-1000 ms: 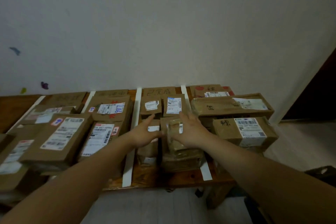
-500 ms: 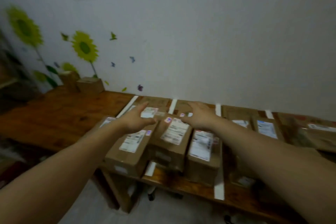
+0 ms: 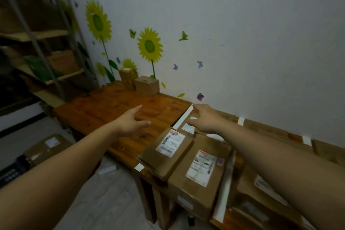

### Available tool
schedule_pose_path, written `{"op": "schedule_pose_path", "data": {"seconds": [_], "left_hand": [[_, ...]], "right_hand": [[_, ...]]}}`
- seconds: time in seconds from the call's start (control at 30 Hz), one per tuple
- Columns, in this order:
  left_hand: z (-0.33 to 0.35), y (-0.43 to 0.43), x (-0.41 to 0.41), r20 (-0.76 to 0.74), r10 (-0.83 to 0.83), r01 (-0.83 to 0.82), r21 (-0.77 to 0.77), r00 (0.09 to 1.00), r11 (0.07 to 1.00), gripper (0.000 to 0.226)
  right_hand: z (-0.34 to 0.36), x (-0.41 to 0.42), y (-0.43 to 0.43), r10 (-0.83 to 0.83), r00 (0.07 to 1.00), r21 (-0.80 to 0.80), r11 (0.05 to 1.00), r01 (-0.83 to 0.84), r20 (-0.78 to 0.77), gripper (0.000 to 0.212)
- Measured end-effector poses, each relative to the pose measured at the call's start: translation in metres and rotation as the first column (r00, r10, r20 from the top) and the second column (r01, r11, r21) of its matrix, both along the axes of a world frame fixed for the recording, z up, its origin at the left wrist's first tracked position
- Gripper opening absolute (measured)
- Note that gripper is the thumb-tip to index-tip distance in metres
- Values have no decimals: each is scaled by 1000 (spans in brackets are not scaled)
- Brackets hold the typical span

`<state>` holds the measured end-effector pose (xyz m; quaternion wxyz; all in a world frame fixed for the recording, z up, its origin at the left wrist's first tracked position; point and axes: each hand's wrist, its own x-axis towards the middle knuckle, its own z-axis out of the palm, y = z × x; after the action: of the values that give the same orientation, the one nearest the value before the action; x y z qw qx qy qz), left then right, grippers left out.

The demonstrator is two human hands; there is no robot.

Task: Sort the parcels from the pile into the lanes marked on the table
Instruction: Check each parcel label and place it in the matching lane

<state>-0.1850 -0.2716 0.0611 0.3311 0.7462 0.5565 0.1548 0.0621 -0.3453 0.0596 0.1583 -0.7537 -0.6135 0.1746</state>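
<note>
Both my arms reach out over the wooden table (image 3: 104, 110). My left hand (image 3: 130, 121) hovers open above bare wood, fingers straight, holding nothing. My right hand (image 3: 203, 119) is open too, stretched over the white tape strip (image 3: 183, 117) that marks the leftmost lane. Brown labelled parcels lie in the lanes: one parcel (image 3: 166, 152) at the table's front edge, a bigger parcel (image 3: 199, 175) beside it on the right. Two small cardboard boxes (image 3: 146, 85) stand at the far left end against the wall.
More parcels fill lanes on the right (image 3: 265, 190), split by white tape strips (image 3: 225, 185). A metal shelf rack (image 3: 43, 46) stands at the left. A parcel (image 3: 44, 147) lies on the floor at the lower left. Sunflower stickers decorate the wall.
The view has swung left from the filled lanes to the bare end of the table. Both hands left the small parcels in the middle lane and now reach leftward, holding nothing.
</note>
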Motion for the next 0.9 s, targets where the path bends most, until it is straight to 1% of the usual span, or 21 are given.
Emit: {"op": "schedule_pose_path", "data": {"seconds": [0.1, 0.27, 0.43, 0.57, 0.73, 0.9], "left_hand": [[1, 47, -17, 11, 27, -26, -24, 1000, 999, 80], [1, 121, -52, 8, 111, -111, -67, 994, 992, 80], [0, 191, -88, 8, 111, -110, -70, 994, 991, 79], [-1, 262, -119, -1, 74, -74, -56, 997, 996, 80], [4, 355, -160, -2, -27, 27, -29, 1000, 999, 79], [6, 432, -180, -74, -117, 115, -24, 990, 993, 81]], "right_hand": [[-7, -14, 62, 24, 999, 7, 1000, -24, -40, 78], [-12, -45, 154, 99, 993, -38, 994, -102, -58, 80], [-15, -78, 231, 111, 992, -61, 991, -115, -66, 78], [-15, -114, 294, 65, 996, -40, 997, -68, -65, 75], [-16, -157, 367, -42, 996, -22, 999, 40, -76, 74], [-16, -182, 413, -155, 986, -70, 986, 150, -57, 73]]}}
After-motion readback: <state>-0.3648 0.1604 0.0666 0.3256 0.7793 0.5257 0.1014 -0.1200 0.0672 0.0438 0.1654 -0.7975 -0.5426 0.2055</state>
